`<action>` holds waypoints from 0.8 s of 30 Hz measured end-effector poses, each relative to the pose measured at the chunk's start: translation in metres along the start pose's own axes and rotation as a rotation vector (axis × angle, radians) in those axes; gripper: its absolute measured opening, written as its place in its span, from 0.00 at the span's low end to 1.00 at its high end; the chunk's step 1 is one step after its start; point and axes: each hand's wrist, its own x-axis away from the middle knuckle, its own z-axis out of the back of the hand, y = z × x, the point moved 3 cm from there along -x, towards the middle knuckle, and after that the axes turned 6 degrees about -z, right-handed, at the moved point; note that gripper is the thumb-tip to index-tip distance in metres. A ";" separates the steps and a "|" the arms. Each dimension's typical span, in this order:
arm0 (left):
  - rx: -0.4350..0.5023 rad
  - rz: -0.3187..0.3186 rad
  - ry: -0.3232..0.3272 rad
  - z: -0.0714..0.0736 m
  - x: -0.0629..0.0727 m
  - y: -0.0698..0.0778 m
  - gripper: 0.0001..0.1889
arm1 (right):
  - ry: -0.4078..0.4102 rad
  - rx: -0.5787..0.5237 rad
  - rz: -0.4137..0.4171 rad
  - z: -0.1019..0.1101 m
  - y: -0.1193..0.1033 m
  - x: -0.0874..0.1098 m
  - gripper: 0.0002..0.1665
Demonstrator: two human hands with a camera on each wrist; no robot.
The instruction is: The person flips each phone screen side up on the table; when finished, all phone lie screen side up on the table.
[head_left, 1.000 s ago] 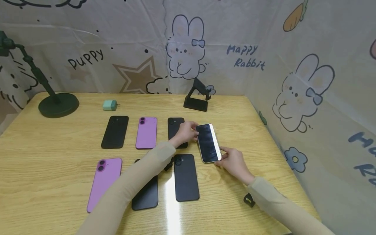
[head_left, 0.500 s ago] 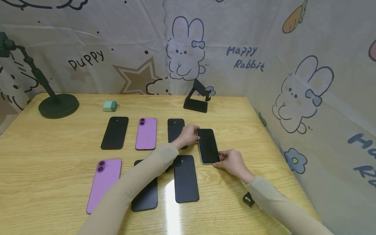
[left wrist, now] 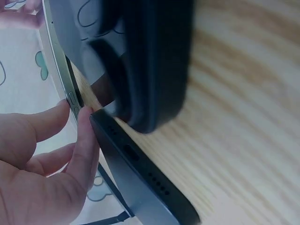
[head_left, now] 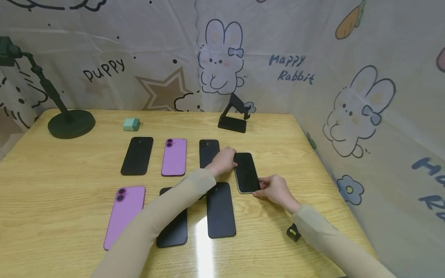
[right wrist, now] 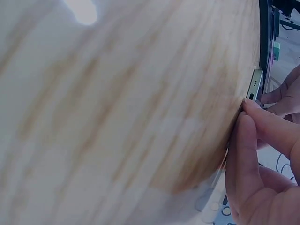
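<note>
Screen-up phone (head_left: 247, 173) finger-pinched at edges by left hand (head_left: 222, 161), right hand (head_left: 277, 190); judged light, stiff, slick, fragile; best held there.

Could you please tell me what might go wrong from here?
The left hand has fingers very near a corner of the back-row dark phone, so it could nudge that phone askew. The left sleeve passes over the front purple phone and the dark phone beside it; lowering it might drag one. The left and right hand pinch the screen-up phone at its edges, so it may slip.
</note>
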 end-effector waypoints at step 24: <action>0.059 -0.006 -0.009 0.001 -0.005 -0.004 0.25 | 0.002 0.022 -0.023 0.001 0.001 0.003 0.26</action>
